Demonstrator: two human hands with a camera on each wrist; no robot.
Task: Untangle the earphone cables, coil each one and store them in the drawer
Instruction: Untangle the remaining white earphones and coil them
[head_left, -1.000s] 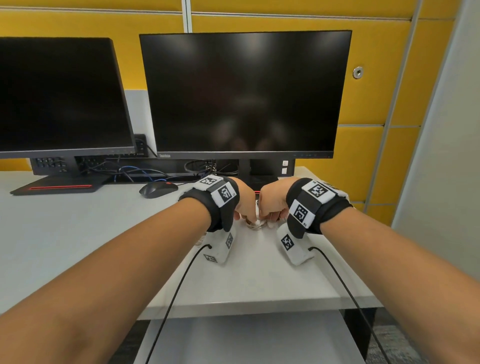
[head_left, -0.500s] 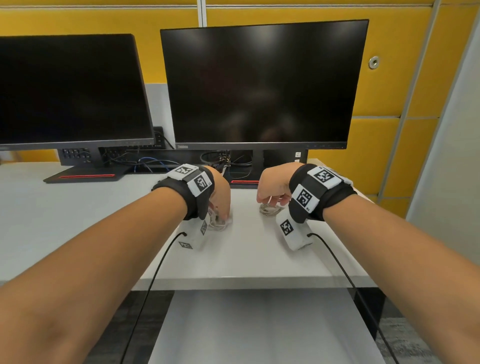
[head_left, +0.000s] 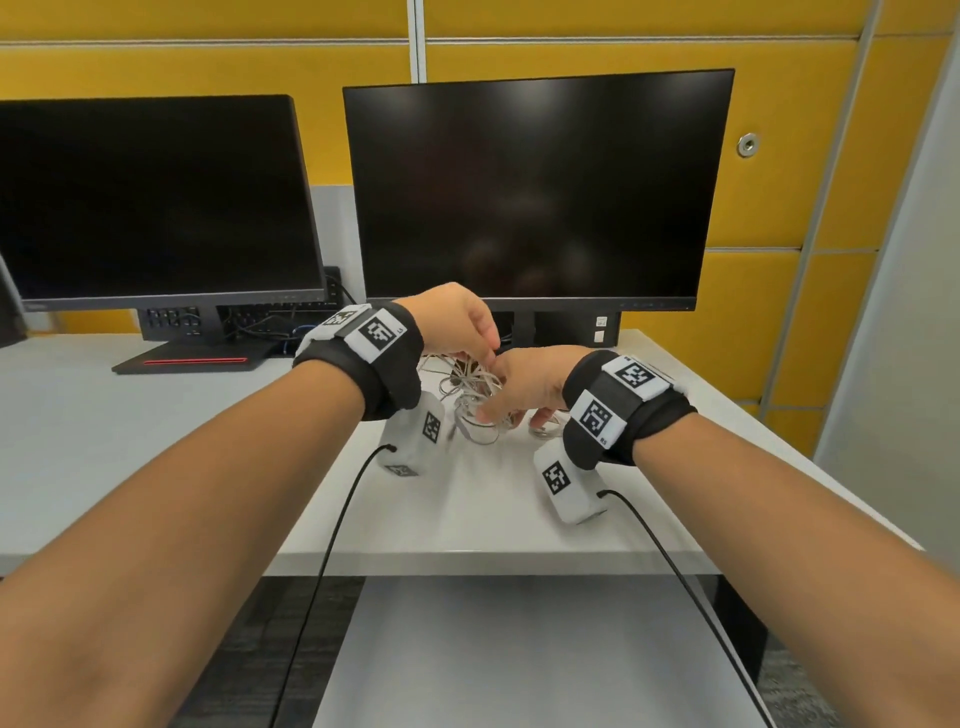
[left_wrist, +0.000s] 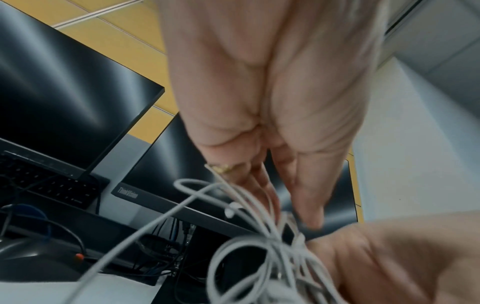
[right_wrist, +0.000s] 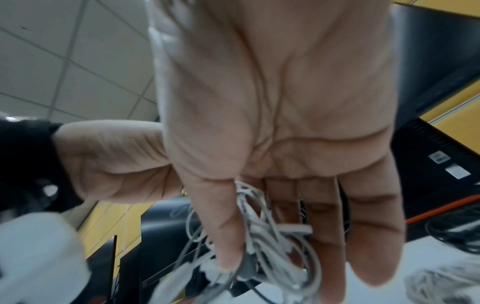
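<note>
A tangle of white earphone cables (head_left: 470, 392) hangs just above the white desk (head_left: 156, 441), in front of the right monitor. My left hand (head_left: 488, 353) is raised over it and pinches several strands from above (left_wrist: 293, 218). Just below it, my right hand (head_left: 498, 415) holds the lower part of the tangle (right_wrist: 265, 244) between thumb and fingers (right_wrist: 249, 261). The two hands almost touch. A second small cable bundle (right_wrist: 441, 281) lies on the desk by the right hand (head_left: 543, 430).
Two dark monitors (head_left: 535, 192) (head_left: 150, 202) stand at the back of the desk, with dark cords (head_left: 270, 325) under them. A white flat surface (head_left: 519, 654) sits below the desk's front edge. A grey partition (head_left: 904, 312) is on the right.
Half a second ago the hands were apart, each over its own small bundle. The left hand has since risen and moved right to meet the right hand, with cables now strung between them.
</note>
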